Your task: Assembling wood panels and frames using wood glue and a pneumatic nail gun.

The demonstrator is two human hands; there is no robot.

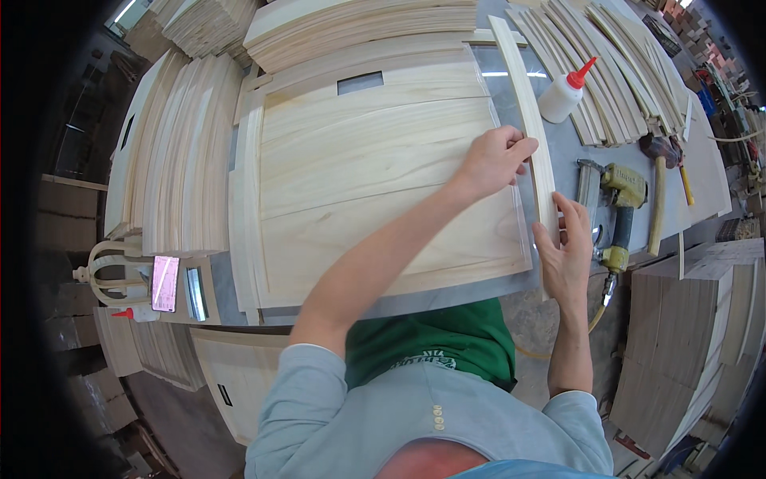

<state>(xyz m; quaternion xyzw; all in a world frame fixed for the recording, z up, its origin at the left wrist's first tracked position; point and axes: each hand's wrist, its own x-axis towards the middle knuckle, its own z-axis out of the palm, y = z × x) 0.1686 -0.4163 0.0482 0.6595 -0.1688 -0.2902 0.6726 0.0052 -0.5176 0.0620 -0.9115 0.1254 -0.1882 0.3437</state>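
Observation:
A long pale wooden strip [520,84] lies lengthwise along the right side of a large wooden panel [359,168], whose far edge has a small rectangular cutout. My left hand [496,164] reaches across the panel, fingers closed on the strip's left edge near its middle. Lower down, my right hand [566,251] grips the same strip from its right side, thumb on the left edge, close to its near end. Some of the fingertips are hidden. A white glue bottle [560,101] with a red nozzle stands right of the strip.
A nail gun [622,191] with a yellow hose and a hammer [658,191] lie at the right. Loose wooden strips [590,72] are piled behind them. Stacked boards [187,160] stand left, others [359,28] at the back. A phone [164,283] is near the left corner.

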